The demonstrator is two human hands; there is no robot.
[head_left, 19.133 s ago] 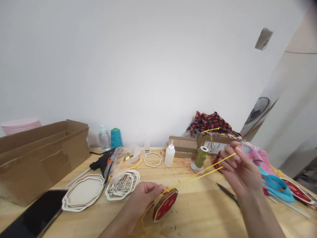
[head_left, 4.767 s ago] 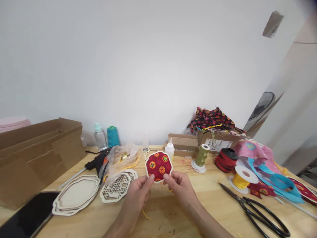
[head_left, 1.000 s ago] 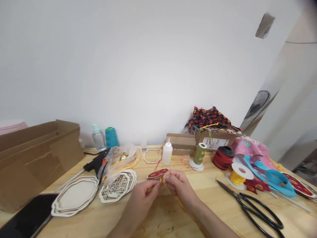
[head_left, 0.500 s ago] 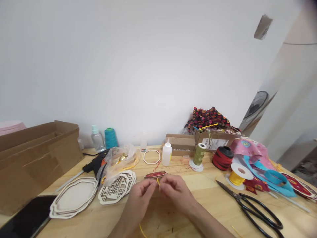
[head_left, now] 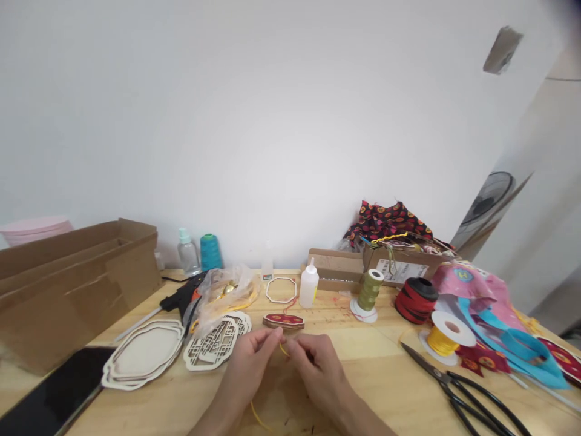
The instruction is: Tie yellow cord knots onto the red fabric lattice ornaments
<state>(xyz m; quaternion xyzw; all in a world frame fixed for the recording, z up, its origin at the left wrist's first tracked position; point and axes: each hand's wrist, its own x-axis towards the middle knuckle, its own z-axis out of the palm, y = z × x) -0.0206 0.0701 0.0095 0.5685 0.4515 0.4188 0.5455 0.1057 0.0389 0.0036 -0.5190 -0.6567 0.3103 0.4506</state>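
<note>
Close together at the front middle of the table, my left hand (head_left: 254,356) and my right hand (head_left: 316,363) both pinch a thin yellow cord (head_left: 284,349). A short stretch of it shows between the fingertips, and a loose length trails down past my left wrist. Just beyond my fingers lies a red patterned piece with a wooden edge (head_left: 284,321). To the left of my left hand are pale lattice-cut wooden panels (head_left: 212,345). Black-handled scissors (head_left: 447,378) lie open to the right of my right hand.
Plain wooden plates (head_left: 143,354), a phone (head_left: 54,390) and a cardboard box (head_left: 77,290) occupy the left. A white squeeze bottle (head_left: 309,284) stands behind my hands. Spools of yellow cord (head_left: 442,342), green thread (head_left: 370,293) and red-black ribbon (head_left: 415,301) stand at the right.
My hands have drawn slightly apart, and the yellow cord between them now shows as a small curve instead of a bunched knot. The view has shifted a little to the left.
</note>
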